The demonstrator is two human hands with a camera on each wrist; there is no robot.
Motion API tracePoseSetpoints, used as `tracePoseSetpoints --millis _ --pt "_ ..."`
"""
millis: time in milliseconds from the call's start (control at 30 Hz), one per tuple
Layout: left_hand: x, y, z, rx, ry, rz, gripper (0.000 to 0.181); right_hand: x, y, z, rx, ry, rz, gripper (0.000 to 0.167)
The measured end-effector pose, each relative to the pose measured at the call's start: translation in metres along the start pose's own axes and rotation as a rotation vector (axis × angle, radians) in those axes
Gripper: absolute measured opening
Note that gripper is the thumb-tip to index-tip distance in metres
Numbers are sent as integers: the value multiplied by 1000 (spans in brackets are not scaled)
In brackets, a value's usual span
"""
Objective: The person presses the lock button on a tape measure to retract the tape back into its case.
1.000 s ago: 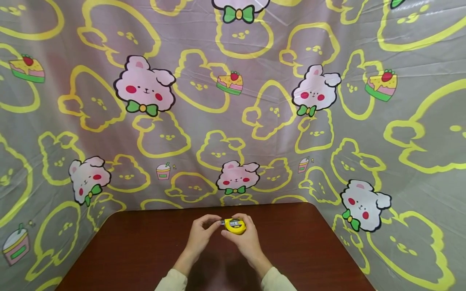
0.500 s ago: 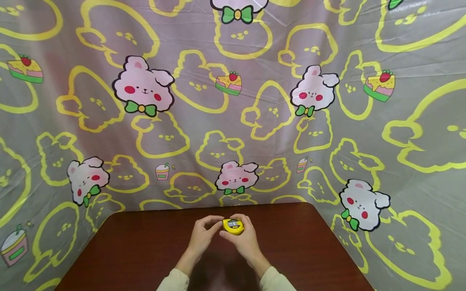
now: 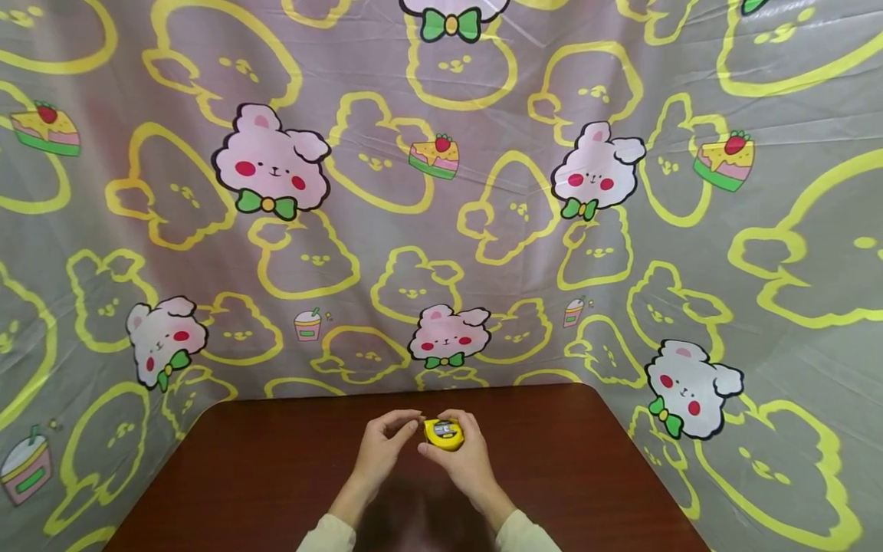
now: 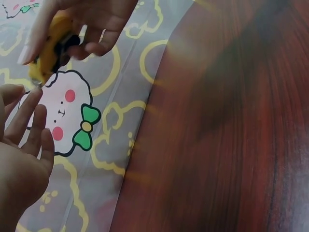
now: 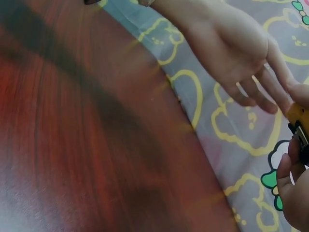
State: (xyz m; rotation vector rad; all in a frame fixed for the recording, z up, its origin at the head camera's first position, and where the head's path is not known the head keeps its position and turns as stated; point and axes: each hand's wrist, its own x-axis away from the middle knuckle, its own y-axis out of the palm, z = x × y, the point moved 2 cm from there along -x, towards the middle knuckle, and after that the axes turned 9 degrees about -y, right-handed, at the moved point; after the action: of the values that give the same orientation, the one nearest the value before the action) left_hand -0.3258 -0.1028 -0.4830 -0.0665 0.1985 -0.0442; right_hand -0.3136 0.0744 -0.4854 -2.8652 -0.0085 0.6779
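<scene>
A yellow and black tape measure point(image 3: 444, 435) is held up in front of the person, over the table point(image 3: 276, 468). The right hand point(image 3: 467, 454) grips its case between thumb and fingers, from the right side. The left hand point(image 3: 378, 448) has its thumb and index fingertips at the case's left end. In the left wrist view, the left index fingertip point(image 4: 36, 92) touches the small metal hook at the end of the tape measure point(image 4: 50, 50), while the thumb stands apart from it. The other left fingers are loosely bent. Only part of the tape measure point(image 5: 300, 123) shows in the right wrist view.
The dark red-brown wooden table has rounded far corners. A grey curtain point(image 3: 510, 253) printed with yellow outlines and white rabbits hangs around its back and both sides. Pale sleeves point(image 3: 527, 533) cover the forearms.
One second ago a short piece of blade showed between the left fingertips and the case; half a second ago it was gone. Now the case sits slightly lower, with a small gap to the left thumb.
</scene>
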Motion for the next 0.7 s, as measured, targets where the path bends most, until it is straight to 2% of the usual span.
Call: tracePoseSetpoints --millis 200,700 --pt "3 -6 1 12 -1 32 17 9 1 13 91 -42 24 57" --pt "7 -12 -8 51 -14 53 14 26 12 46 163 -62 32 56"
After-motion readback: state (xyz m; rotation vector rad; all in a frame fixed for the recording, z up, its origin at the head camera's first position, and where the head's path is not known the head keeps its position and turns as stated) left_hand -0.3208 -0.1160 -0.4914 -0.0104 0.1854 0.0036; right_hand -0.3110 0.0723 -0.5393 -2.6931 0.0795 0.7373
